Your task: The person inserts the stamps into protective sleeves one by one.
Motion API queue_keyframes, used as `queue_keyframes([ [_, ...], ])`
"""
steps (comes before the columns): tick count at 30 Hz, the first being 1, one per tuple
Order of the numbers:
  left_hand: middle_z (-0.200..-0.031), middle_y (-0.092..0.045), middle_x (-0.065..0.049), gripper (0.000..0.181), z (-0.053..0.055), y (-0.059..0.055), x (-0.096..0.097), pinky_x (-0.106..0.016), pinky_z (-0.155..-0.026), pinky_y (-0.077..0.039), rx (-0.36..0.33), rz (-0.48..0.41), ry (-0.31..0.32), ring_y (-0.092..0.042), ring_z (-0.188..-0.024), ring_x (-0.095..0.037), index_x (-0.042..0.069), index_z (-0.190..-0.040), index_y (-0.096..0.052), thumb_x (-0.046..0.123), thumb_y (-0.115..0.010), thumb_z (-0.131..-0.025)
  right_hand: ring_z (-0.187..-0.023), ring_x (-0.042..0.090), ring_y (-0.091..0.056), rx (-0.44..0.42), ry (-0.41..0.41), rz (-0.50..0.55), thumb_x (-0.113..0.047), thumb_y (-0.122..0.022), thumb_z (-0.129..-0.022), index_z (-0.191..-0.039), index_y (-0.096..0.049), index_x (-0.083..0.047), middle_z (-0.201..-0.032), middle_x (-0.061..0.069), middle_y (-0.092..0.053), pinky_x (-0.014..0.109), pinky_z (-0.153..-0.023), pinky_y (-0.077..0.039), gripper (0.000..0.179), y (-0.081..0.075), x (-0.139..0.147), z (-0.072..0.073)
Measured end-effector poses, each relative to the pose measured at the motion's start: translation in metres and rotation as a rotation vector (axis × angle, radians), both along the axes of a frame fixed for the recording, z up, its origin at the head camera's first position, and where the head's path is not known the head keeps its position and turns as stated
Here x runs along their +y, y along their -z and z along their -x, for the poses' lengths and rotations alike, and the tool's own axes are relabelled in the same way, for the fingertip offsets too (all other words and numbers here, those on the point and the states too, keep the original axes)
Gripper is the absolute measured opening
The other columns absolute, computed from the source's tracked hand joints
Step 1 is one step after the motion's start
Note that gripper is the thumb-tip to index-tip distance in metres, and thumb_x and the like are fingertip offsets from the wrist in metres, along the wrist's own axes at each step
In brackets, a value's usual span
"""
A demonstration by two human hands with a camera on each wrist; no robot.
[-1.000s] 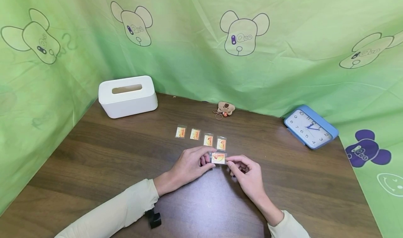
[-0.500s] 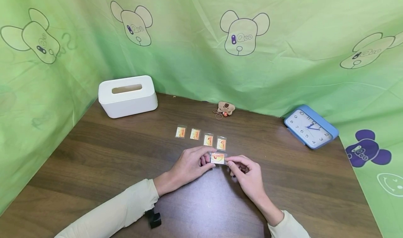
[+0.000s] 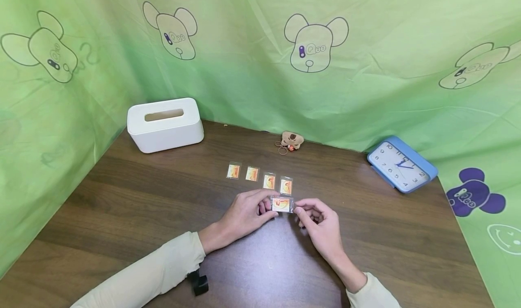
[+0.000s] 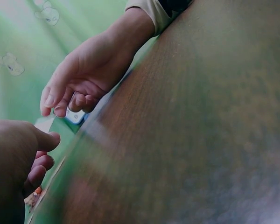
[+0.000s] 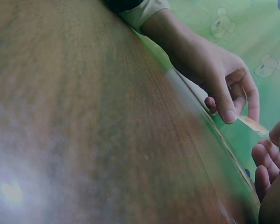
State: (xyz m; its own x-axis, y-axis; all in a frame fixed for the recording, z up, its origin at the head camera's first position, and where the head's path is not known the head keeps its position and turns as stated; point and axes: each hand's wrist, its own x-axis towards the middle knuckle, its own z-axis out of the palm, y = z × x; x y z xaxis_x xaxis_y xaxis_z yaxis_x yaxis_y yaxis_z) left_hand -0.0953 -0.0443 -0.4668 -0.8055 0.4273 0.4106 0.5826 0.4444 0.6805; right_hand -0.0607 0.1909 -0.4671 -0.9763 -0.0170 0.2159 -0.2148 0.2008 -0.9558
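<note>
A small orange-and-yellow stamp in a clear sleeve (image 3: 281, 204) is held between both hands, off the tabletop and lying sideways. My left hand (image 3: 246, 213) grips its left end, index finger along the far edge and thumb at the near edge. At the right end, my right hand (image 3: 321, 229) pinches the sleeve between thumb and index finger, its other fingers curled under. The right wrist view shows the sleeve edge-on (image 5: 253, 125) at the left thumb. Just beyond the hands lies a row of several similar sleeved stamps (image 3: 269, 181), upright on the table.
A white tissue box (image 3: 165, 127) stands at the back left of the wooden table (image 3: 122, 217). Near the back edge lies a beige plush keychain (image 3: 292, 140). A blue clock (image 3: 402, 164) leans back at the right. Green printed curtain (image 3: 244, 73) surrounds the table.
The held stamp tilts slightly, and more of its clear right edge now shows. My right fingertips have shifted a little to the right; my left hand stays in place.
</note>
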Motion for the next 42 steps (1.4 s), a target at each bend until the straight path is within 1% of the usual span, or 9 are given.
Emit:
queue_keyframes([
  [4, -0.088, -0.072, 0.002, 0.045, 0.0, 0.0, 0.0, -0.016, -0.069, -0.057, -0.009, -0.005, 0.003, -0.067, -0.075, -0.004, 0.005, -0.129, -0.076, 0.008, -0.094, -0.089, -0.061, 0.011, -0.066, -0.034, 0.01, -0.009, 0.007, -0.078, -0.099, -0.112, -0.076, 0.003, -0.086, 0.018, -0.075, 0.023, -0.053, -0.055, 0.014, 0.0, 0.0, 0.001],
  [8, -0.088, -0.072, 0.002, 0.045, -0.001, 0.0, 0.001, -0.014, -0.069, -0.056, -0.017, -0.016, 0.018, -0.066, -0.075, -0.004, 0.005, -0.128, -0.075, 0.007, -0.095, -0.088, -0.06, 0.009, -0.064, -0.048, -0.013, -0.04, 0.004, -0.08, -0.098, -0.112, -0.079, 0.0, -0.084, 0.013, -0.075, 0.021, -0.054, -0.054, 0.015, 0.002, 0.0, 0.001],
  [10, -0.087, -0.072, 0.003, 0.045, -0.002, 0.0, 0.002, -0.014, -0.069, -0.055, -0.016, -0.018, 0.027, -0.066, -0.075, -0.003, 0.006, -0.128, -0.075, 0.007, -0.095, -0.088, -0.057, 0.009, -0.063, -0.045, -0.024, -0.045, 0.004, -0.081, -0.097, -0.11, -0.079, 0.001, -0.079, 0.014, -0.074, 0.02, -0.053, -0.053, 0.014, 0.002, 0.0, 0.0],
  [17, -0.09, -0.074, 0.0, 0.044, -0.008, 0.001, 0.004, -0.013, -0.072, -0.056, -0.009, -0.028, 0.096, -0.066, -0.076, -0.004, 0.004, -0.128, -0.075, 0.008, -0.094, -0.089, -0.055, 0.008, -0.062, -0.046, -0.031, -0.042, 0.005, -0.08, -0.097, -0.1, -0.077, 0.001, -0.073, 0.018, -0.071, 0.021, -0.05, -0.052, 0.006, 0.002, 0.0, 0.0],
  [21, -0.09, -0.074, 0.001, 0.034, -0.01, 0.001, 0.005, -0.012, -0.071, -0.055, 0.002, -0.03, 0.13, -0.063, -0.076, 0.0, 0.006, -0.124, -0.077, 0.014, -0.091, -0.094, -0.058, 0.008, -0.063, -0.04, -0.016, -0.032, 0.007, -0.078, -0.098, -0.1, -0.077, 0.001, -0.074, 0.018, -0.071, 0.021, -0.049, -0.052, 0.007, 0.003, 0.0, 0.001],
  [24, -0.088, -0.073, 0.003, 0.018, -0.011, 0.001, 0.007, -0.013, -0.069, -0.054, 0.002, -0.036, 0.112, -0.061, -0.075, 0.002, 0.008, -0.114, -0.08, 0.018, -0.085, -0.1, -0.058, 0.008, -0.064, -0.035, -0.013, -0.028, 0.007, -0.078, -0.098, -0.101, -0.077, 0.002, -0.075, 0.018, -0.072, 0.021, -0.049, -0.052, 0.006, 0.003, 0.0, 0.001],
  [27, -0.086, -0.072, 0.005, 0.006, -0.012, 0.001, 0.008, -0.014, -0.067, -0.053, 0.003, -0.033, 0.074, -0.059, -0.074, 0.003, 0.011, -0.103, -0.08, 0.017, -0.082, -0.102, -0.059, 0.008, -0.063, -0.029, -0.018, -0.025, 0.007, -0.078, -0.099, -0.102, -0.077, 0.002, -0.076, 0.018, -0.071, 0.02, -0.05, -0.052, 0.005, 0.004, 0.0, 0.001],
  [33, -0.081, -0.07, 0.007, 0.009, -0.012, 0.001, 0.008, -0.013, -0.065, -0.051, -0.017, -0.016, 0.036, -0.057, -0.071, 0.005, 0.014, -0.093, -0.079, 0.016, -0.084, -0.1, -0.059, 0.007, -0.062, -0.018, -0.03, -0.02, 0.006, -0.078, -0.099, -0.105, -0.079, 0.001, -0.077, 0.018, -0.072, 0.02, -0.05, -0.051, 0.008, 0.003, -0.001, 0.001],
  [42, -0.08, -0.073, 0.005, 0.01, -0.012, 0.0, 0.01, -0.018, -0.067, -0.057, -0.144, -0.073, 0.006, -0.06, -0.072, 0.004, 0.012, -0.091, -0.08, 0.013, -0.083, -0.1, -0.06, 0.008, -0.065, -0.011, -0.047, -0.01, 0.008, -0.078, -0.098, -0.111, -0.079, 0.003, -0.084, 0.02, -0.075, 0.023, -0.051, -0.055, 0.014, 0.002, -0.001, 0.0],
])
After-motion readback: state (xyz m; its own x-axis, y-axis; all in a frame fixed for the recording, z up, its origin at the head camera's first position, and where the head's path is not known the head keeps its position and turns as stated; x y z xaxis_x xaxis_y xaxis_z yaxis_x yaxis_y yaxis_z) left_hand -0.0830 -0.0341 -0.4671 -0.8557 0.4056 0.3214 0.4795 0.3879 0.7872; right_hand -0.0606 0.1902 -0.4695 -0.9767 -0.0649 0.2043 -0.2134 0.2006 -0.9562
